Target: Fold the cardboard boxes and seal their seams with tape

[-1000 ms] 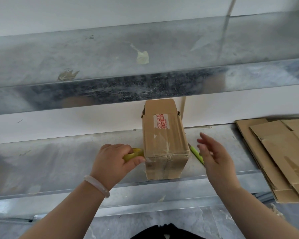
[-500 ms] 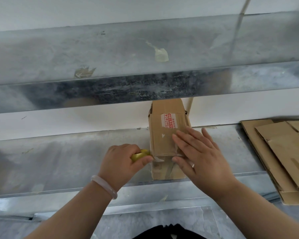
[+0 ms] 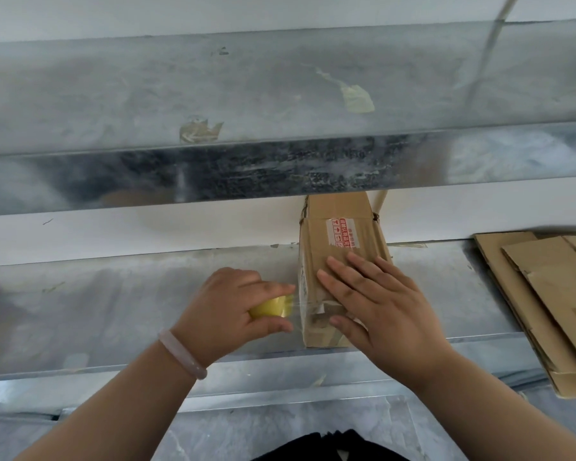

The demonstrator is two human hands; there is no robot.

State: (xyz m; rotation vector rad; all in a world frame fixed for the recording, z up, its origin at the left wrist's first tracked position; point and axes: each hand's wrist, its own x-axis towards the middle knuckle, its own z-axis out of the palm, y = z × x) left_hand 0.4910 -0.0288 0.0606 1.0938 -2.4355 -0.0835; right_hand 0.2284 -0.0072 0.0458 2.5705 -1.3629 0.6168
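A folded brown cardboard box [image 3: 338,227] with a red-and-white label lies lengthwise on the lower metal shelf [image 3: 120,301], its near end at the shelf's front edge. My left hand [image 3: 226,307] grips a yellowish roll of tape [image 3: 270,307] just left of the box; a clear strip runs from the roll onto the box's near left side. My right hand [image 3: 376,304] lies flat, fingers spread, on the box's top near end, pressing down. The box's right side is hidden by that hand.
A stack of flat cardboard blanks [image 3: 552,294] lies on the shelf at the right, overhanging its front edge. An upper metal shelf [image 3: 280,168] juts out above the box. A white wall is behind, a grey marbled floor below.
My right hand came in from the box's right side and now lies flat on its top. My left hand with the tape roll stayed at the box's left side.
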